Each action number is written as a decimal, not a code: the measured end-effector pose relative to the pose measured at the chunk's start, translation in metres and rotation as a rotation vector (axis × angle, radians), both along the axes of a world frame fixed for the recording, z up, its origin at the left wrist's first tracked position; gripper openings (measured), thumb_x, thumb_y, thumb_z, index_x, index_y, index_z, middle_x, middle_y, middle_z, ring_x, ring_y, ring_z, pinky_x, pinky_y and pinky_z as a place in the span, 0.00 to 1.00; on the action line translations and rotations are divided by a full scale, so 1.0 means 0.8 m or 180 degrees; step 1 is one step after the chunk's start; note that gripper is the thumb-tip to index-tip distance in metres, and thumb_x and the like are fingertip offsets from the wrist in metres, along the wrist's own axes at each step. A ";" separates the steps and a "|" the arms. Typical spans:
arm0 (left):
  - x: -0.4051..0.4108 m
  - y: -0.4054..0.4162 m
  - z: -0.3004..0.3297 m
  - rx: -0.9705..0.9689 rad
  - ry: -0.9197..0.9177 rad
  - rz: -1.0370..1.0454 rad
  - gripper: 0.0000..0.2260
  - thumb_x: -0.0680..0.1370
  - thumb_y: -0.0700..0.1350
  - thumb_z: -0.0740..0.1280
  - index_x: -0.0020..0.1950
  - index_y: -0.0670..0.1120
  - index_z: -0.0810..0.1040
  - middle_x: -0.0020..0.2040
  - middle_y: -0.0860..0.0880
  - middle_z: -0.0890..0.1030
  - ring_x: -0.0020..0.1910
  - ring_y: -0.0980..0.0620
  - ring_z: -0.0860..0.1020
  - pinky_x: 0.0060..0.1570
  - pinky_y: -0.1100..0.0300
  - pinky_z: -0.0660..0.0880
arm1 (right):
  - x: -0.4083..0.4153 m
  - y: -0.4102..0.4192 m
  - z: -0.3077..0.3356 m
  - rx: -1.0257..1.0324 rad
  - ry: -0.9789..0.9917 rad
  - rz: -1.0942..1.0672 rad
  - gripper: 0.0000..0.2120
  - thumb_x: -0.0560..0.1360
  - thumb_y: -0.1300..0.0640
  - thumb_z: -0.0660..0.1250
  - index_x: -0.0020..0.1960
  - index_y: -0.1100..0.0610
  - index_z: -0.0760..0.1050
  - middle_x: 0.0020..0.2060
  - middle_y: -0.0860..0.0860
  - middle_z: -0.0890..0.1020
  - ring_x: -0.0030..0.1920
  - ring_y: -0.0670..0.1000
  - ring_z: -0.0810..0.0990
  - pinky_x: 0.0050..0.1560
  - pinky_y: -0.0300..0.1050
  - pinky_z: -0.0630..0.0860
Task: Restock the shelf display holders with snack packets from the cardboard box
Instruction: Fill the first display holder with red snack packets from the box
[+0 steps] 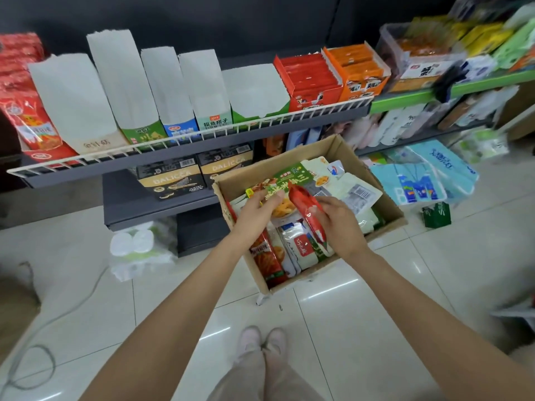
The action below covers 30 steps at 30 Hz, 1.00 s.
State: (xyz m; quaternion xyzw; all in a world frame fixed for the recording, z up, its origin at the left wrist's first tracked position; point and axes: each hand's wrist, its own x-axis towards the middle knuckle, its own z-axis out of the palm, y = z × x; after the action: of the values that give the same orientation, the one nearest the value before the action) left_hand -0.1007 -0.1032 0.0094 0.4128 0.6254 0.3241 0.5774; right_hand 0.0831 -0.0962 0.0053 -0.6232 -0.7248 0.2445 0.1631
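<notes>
Snack packets fill cardboard box; right hand grips red packet, left hand pinches green packet.

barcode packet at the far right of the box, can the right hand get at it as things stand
Probably not right away: the right hand already grips a red packet. The barcode packet lies uncovered on top in the box, just beyond that hand, so the path itself looks free.

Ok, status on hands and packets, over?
Right hand grips red packet over cardboard box. Left hand on green packet. White display holders clear to reach.
</notes>
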 end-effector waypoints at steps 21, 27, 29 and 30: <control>-0.138 -0.003 0.126 0.0989 -0.0245 0.0436 0.06 0.79 0.52 0.63 0.49 0.51 0.76 0.41 0.55 0.84 0.41 0.56 0.83 0.42 0.65 0.78 | -0.188 0.047 0.121 -0.0917 0.2463 0.0146 0.05 0.75 0.57 0.68 0.47 0.59 0.78 0.41 0.50 0.83 0.38 0.43 0.81 0.36 0.32 0.75; -0.272 -0.005 0.136 0.1233 -0.0124 0.0947 0.10 0.81 0.50 0.59 0.57 0.49 0.75 0.50 0.52 0.83 0.47 0.55 0.83 0.48 0.62 0.79 | -0.338 0.060 0.132 -0.0986 0.2692 0.0118 0.06 0.76 0.53 0.66 0.46 0.56 0.74 0.45 0.53 0.83 0.46 0.52 0.83 0.50 0.53 0.80; -0.330 -0.004 0.136 0.1285 -0.0148 0.1120 0.09 0.81 0.49 0.60 0.54 0.48 0.77 0.47 0.54 0.83 0.45 0.58 0.83 0.45 0.64 0.78 | -0.395 0.065 0.133 -0.0974 0.2760 0.0065 0.09 0.77 0.51 0.65 0.49 0.57 0.73 0.47 0.55 0.82 0.47 0.53 0.83 0.51 0.54 0.80; -0.359 -0.003 0.137 0.1289 -0.0150 0.1183 0.08 0.80 0.48 0.61 0.53 0.48 0.78 0.46 0.54 0.83 0.44 0.58 0.83 0.43 0.64 0.78 | -0.423 0.069 0.133 -0.0984 0.2831 0.0025 0.11 0.78 0.49 0.64 0.51 0.57 0.72 0.48 0.54 0.82 0.47 0.52 0.83 0.50 0.54 0.80</control>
State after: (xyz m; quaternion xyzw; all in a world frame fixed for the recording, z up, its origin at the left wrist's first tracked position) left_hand -0.3882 -0.1054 0.1188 0.3904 0.5993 0.5524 0.4281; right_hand -0.2550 -0.0413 0.1114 -0.4721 -0.5420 0.5935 0.3621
